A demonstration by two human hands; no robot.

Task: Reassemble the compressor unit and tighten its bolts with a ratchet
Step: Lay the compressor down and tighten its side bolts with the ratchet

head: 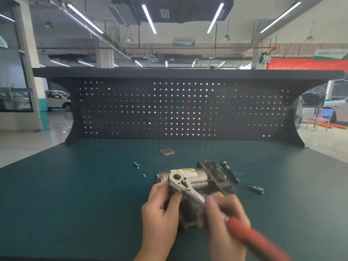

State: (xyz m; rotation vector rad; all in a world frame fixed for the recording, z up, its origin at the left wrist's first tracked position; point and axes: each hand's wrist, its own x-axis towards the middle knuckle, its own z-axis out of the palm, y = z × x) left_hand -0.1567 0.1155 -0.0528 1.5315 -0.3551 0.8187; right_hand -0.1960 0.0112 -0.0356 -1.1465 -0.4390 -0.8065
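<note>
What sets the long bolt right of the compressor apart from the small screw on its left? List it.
The long bolt is a dark, slender rod; the small screw is pale, shiny and far shorter. The long bolt lies close beside the compressor; the small screw lies farther from it. Both rest loose on the green benchtop, untouched by either hand.

The compressor unit (197, 180) lies on its side — silver motor barrel bearing a yellow-and-white label, black finned head at its right end; the ratchet (183, 184), chrome-headed with a red handle, sits head-down on its near end.
</note>
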